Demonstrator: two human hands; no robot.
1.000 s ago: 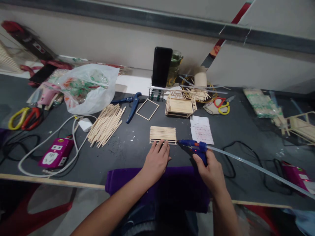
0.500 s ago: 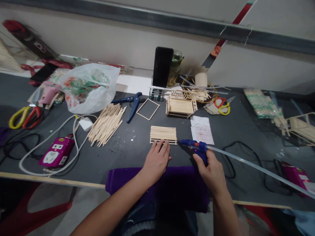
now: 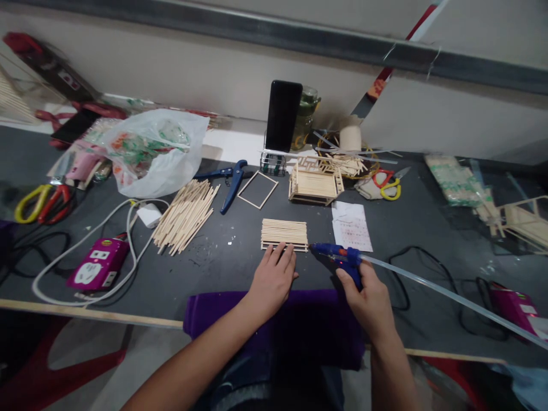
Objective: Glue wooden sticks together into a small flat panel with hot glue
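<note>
A small panel of wooden sticks point(image 3: 283, 230) lies flat on the dark table in front of me. My left hand point(image 3: 274, 274) rests with fingers stretched out, their tips on the panel's near edge. In my right hand point(image 3: 370, 294) is a blue hot glue gun point(image 3: 342, 257), its nozzle at the panel's near right corner. A long clear glue stick point(image 3: 445, 288) runs out of the gun's back toward the right. Behind the panel stand a square stick frame point(image 3: 258, 190), lying flat, and a small wooden stick model point(image 3: 315, 185).
Loose sticks point(image 3: 186, 217) lie left, beside a blue cutter point(image 3: 233, 185). A plastic bag point(image 3: 160, 151), scissors point(image 3: 45, 202) and a purple power socket point(image 3: 99, 264) with white cable are farther left. A phone point(image 3: 283, 116) stands at the back. Paper point(image 3: 351, 226) lies near the gun.
</note>
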